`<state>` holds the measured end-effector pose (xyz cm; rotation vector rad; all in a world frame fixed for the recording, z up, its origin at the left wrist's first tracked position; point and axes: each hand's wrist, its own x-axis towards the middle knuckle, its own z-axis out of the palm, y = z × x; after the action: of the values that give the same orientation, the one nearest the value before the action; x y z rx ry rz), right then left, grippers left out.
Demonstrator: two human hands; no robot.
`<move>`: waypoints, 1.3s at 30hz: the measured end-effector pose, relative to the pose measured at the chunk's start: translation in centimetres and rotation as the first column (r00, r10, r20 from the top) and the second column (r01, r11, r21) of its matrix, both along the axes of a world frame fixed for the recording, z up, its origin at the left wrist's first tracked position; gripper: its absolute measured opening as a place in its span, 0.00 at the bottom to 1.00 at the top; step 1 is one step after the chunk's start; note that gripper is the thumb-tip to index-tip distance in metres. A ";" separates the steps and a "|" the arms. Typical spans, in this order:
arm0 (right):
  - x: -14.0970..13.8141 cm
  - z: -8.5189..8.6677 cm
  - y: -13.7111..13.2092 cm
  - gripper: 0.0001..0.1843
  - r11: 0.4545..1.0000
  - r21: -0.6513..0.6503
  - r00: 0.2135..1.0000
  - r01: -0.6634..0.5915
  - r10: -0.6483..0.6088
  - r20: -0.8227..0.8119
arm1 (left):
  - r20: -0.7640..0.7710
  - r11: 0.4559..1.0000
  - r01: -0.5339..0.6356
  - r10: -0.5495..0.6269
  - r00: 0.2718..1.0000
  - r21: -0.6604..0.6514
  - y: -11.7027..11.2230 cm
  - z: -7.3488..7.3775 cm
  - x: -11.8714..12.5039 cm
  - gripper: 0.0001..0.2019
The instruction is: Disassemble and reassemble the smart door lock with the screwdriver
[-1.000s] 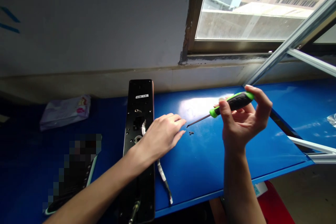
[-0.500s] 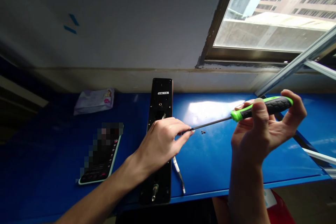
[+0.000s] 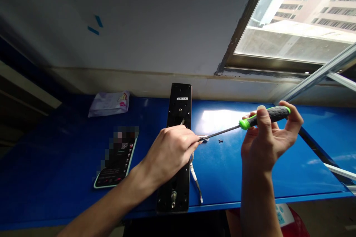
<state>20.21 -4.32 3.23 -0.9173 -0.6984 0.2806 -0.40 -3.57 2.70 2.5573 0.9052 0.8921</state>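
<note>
My right hand (image 3: 268,133) grips a screwdriver (image 3: 274,114) by its black and green handle. Its thin shaft slants down to the left, and the tip meets the fingers of my left hand (image 3: 176,142). Those fingers are pinched together at the tip; whatever they hold there is too small to make out. Under my left hand lies a long black metal panel (image 3: 180,98) with screw holes, a white label and a metal post near its front end. A short cable (image 3: 194,176) with a white connector comes out at its right side.
Several tiny dark screws (image 3: 220,141) lie on the blue table (image 3: 222,177) right of the panel. A phone (image 3: 118,163) and a pale purple packet (image 3: 109,103) are to the left. A metal frame (image 3: 314,77) stands at the right by the window.
The whole view has shifted, so the table things sit further right. My right hand and the screwdriver have come closer to my left hand, which stays pinched at the tip.
</note>
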 end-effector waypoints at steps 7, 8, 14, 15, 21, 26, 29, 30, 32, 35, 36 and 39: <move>-1.2 -0.4 0.0 0.29 0.996 -0.067 0.996 0.060 -0.055 0.072 | -0.041 0.998 -0.056 0.055 0.998 -0.018 -0.1 -0.4 -0.7 0.07; -1.3 -0.3 0.0 0.29 0.996 -0.056 0.995 0.064 -0.060 0.081 | -0.041 0.997 -0.072 0.071 0.997 -0.023 -0.1 -0.4 -0.8 0.06; -1.6 -0.1 0.2 0.28 0.999 -0.010 0.995 0.039 -0.038 0.090 | -0.035 0.993 -0.111 0.109 0.993 -0.038 -0.2 -0.5 -1.4 0.05; -1.7 -0.2 0.3 0.29 0.999 -0.017 0.995 0.036 -0.035 0.091 | -0.034 0.993 -0.109 0.108 0.994 -0.038 -0.2 -0.5 -1.5 0.05; -2.3 -0.5 0.5 0.27 0.999 0.026 0.985 0.035 -0.039 0.166 | -0.052 0.992 -0.121 0.120 0.991 -0.018 -0.1 -0.7 -1.8 0.05; -2.4 1.1 0.9 0.25 0.990 -0.025 0.935 -0.135 0.136 0.326 | 0.055 0.975 -0.219 0.220 0.974 -0.031 0.0 -1.5 -1.7 0.05; -2.5 2.5 1.5 0.32 0.943 -0.103 0.854 -0.317 0.331 0.402 | 0.181 0.949 -0.314 0.314 0.932 -0.029 0.5 -2.0 -1.8 0.04; -2.6 2.9 1.8 0.34 0.933 -0.093 0.831 -0.348 0.353 0.430 | 0.211 0.941 -0.336 0.333 0.919 -0.021 0.8 -2.2 -1.9 0.05; -3.0 3.4 2.6 0.35 0.928 -0.041 0.802 -0.371 0.342 0.490 | 0.252 0.928 -0.373 0.358 0.899 0.011 1.3 -2.5 -2.2 0.06; -3.9 3.9 3.9 0.35 0.931 0.030 0.769 -0.363 0.281 0.574 | 0.283 0.913 -0.405 0.376 0.882 0.051 2.0 -2.9 -2.6 0.09; -4.2 4.0 4.3 0.34 0.933 0.038 0.755 -0.359 0.266 0.600 | 0.286 0.911 -0.410 0.381 0.879 0.048 2.2 -3.1 -2.8 0.13; -5.1 4.3 5.1 0.31 0.933 0.034 0.712 -0.359 0.250 0.656 | 0.277 0.911 -0.412 0.396 0.876 0.000 2.7 -3.6 -3.3 0.22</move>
<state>15.14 0.75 7.58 -0.7299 -1.5102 0.1920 -3.68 -0.91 -0.86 2.2425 1.3672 1.3661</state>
